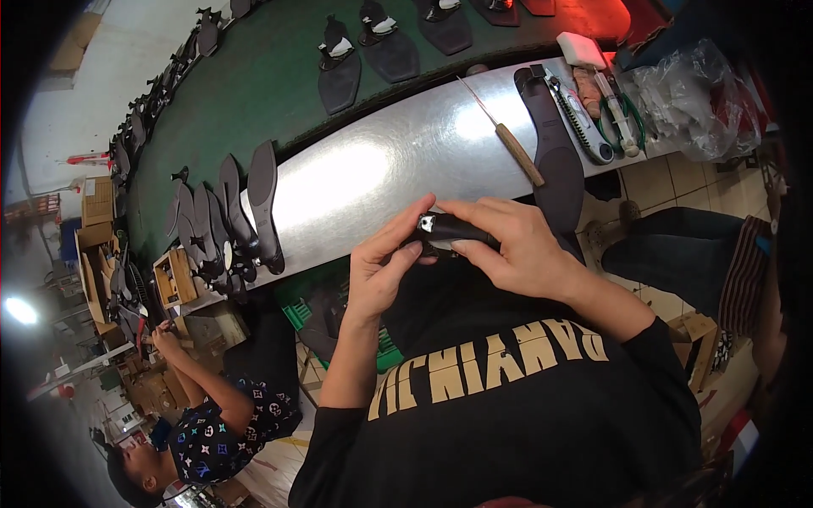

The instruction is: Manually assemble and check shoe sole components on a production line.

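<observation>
Both hands meet at the near edge of the metal worktop around a dark, curved shoe part with a shiny end. My left hand grips that shiny end between thumb and fingers. The fingers and thumb of my right hand are wrapped round its other side. Much of the part is hidden by my fingers. Past my right hand, a wooden-handled awl lies on the worktop, beside a dark shoe sole that reaches over the near edge.
Several soles with heels stand in a row at the worktop's left. On the right are a utility knife, a syringe and a plastic bag. Shoe pieces ride the green belt. A co-worker sits at left.
</observation>
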A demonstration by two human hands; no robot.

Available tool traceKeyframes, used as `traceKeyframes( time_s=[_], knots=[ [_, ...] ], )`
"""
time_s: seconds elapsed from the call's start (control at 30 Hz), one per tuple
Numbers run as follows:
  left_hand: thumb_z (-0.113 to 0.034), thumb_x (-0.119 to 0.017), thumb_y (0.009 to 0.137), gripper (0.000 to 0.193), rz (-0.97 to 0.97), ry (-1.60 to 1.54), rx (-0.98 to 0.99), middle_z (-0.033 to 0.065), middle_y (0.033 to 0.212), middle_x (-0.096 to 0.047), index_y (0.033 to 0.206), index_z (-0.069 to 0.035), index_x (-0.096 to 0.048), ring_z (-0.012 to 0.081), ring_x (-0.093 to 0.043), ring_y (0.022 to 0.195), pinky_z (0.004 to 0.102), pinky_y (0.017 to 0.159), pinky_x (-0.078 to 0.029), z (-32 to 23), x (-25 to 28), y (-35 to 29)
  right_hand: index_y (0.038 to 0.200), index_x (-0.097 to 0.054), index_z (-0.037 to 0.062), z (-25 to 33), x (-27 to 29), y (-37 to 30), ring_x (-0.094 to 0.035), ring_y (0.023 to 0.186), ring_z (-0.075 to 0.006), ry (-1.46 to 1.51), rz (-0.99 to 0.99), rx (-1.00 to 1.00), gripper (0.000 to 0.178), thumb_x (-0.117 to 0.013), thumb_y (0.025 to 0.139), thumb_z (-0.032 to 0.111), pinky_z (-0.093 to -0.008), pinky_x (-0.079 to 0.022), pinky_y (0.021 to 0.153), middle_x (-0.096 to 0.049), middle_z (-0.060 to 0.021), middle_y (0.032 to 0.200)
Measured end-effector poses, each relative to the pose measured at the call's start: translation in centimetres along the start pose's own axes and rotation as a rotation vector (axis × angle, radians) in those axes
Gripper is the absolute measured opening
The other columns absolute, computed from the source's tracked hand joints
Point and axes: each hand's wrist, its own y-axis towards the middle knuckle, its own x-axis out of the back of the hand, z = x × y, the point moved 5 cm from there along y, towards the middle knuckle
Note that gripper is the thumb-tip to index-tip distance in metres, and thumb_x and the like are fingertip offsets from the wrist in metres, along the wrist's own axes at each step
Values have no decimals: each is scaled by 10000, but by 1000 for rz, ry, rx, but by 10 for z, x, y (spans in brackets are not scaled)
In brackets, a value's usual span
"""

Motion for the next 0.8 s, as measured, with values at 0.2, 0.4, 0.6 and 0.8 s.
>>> traceKeyframes(
  time_s=[0.2,0.4,0.6,0.8],
  knots=[
    [104,-445,860,459,-48,-47,101,143,1353,-527,1286,-17,-562,204,-590,1121,274,778,-580,14,0,2,961,-678,56,-2,-6,-3,-615,703,-259,-163,74,17,187,-671,774,50,-341,-486,615,-600,-97,807],
    [107,-434,851,469,-78,-28,83,135,1327,-551,1281,-23,-570,202,-610,1089,274,757,-585,12,-7,4,916,-684,91,2,-5,-3,-601,732,-255,-287,46,125,160,-676,757,72,-356,-481,625,-565,-69,792],
    [97,-492,836,441,-118,-62,56,143,1272,-588,1252,-9,-591,173,-629,1039,242,710,-578,13,-6,3,945,-695,91,2,-4,-2,-597,728,-254,-281,122,194,214,-712,732,77,-348,-480,635,-567,-79,838],
    [77,-549,814,393,-170,-72,172,114,1160,-650,1195,17,-625,131,-655,897,214,636,-562,17,-3,8,938,-684,99,-11,-7,-2,-592,729,-253,-90,213,52,265,-774,691,135,-345,-466,636,-563,-83,866]
  ],
)
